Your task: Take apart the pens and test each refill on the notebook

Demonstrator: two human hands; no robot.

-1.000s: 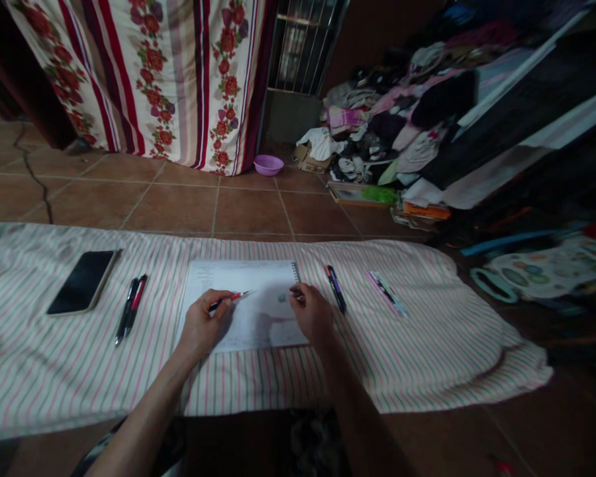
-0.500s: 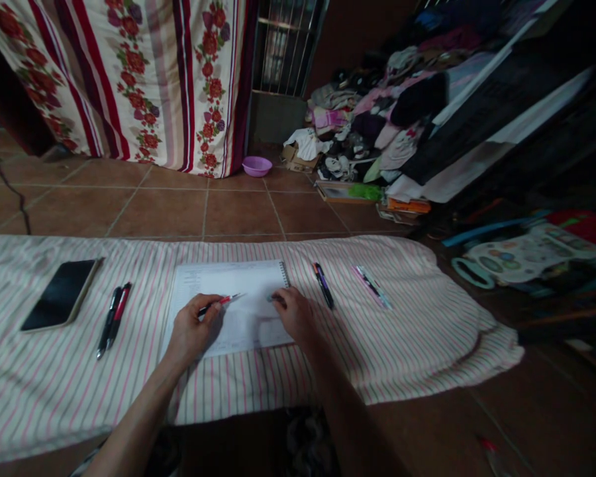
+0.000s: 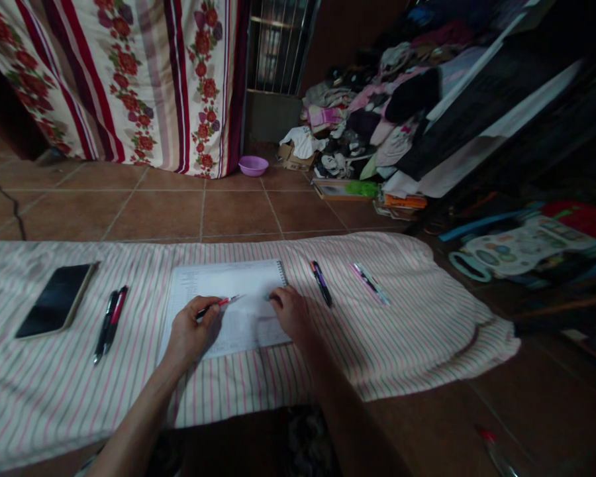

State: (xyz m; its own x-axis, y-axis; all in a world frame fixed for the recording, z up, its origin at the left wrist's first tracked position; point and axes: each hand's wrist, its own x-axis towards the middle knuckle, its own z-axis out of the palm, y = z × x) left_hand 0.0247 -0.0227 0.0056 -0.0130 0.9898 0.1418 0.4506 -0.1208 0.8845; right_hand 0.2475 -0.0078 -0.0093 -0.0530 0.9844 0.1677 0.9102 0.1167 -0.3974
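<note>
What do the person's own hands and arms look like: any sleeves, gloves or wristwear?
The left hand and right hand are ungloved. The left forearm and right forearm are bare, with no sleeve, watch or cable visible. It's too dim to tell about rings.

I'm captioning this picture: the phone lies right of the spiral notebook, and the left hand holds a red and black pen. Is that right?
Not quite: the head view shows the phone left of the spiral notebook. The left hand does hold a red and black pen.

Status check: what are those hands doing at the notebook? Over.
Left hand holding red-and-black pen above notebook. Right hand at small grey object, grip unclear. Same hand hides notebook's edge partly.
</note>
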